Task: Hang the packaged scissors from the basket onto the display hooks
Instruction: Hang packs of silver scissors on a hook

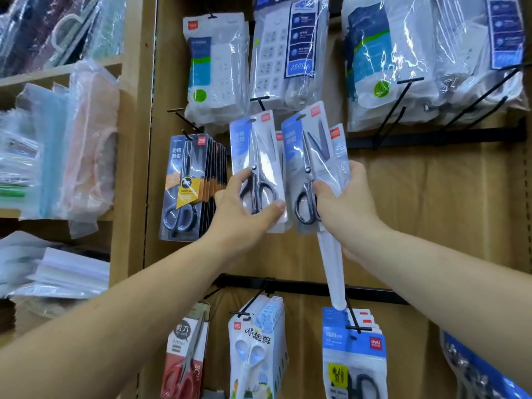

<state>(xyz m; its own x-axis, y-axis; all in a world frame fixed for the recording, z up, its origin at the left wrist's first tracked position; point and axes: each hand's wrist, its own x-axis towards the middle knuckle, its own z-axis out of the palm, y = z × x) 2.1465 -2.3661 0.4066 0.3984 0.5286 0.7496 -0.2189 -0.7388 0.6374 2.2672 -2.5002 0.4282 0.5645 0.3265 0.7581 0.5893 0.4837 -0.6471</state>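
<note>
Two bare forearms reach up from the lower edge. Left hand (247,210) grips one packaged scissors (259,156) by its lower half, between thumb and fingers, with the pack's top just below a black display hook (260,99). Right hand (347,203) clutches a fanned bunch of scissors packs (305,145) just beside it. Farther back hang black-carded scissors (184,185) at left and bagged power strips (216,67) above.
</note>
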